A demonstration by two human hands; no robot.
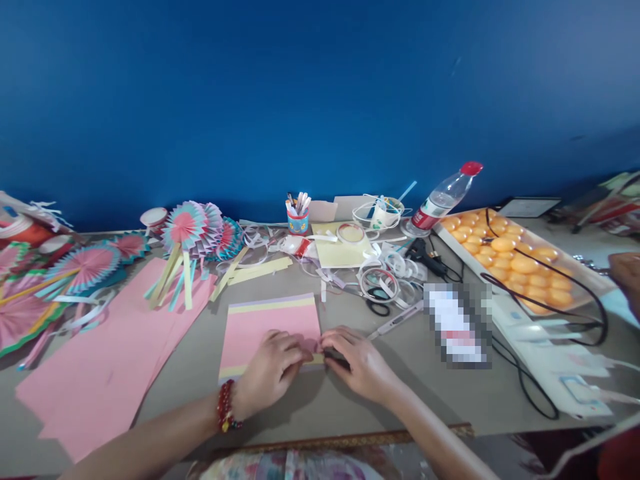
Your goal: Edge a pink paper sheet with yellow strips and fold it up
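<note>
A pink sheet of paper with yellow and lilac strips along its top and bottom edges lies flat on the table before me. My left hand, with a red bead bracelet at the wrist, rests over its lower right part, fingers bent and pressed together at the paper. Beside that sheet's right edge, my right hand is closed around a small dark object, mostly covered by the fingers. The two hands' fingertips nearly meet at the lower right corner. Past my right hand lies a utility knife.
Larger pink sheets and folded paper rosettes spread over the left. Behind are a pen cup, tape rolls, black scissors and paper scraps. Rightward stand a bottle, a glue gun, a tray of orange balls and a power strip.
</note>
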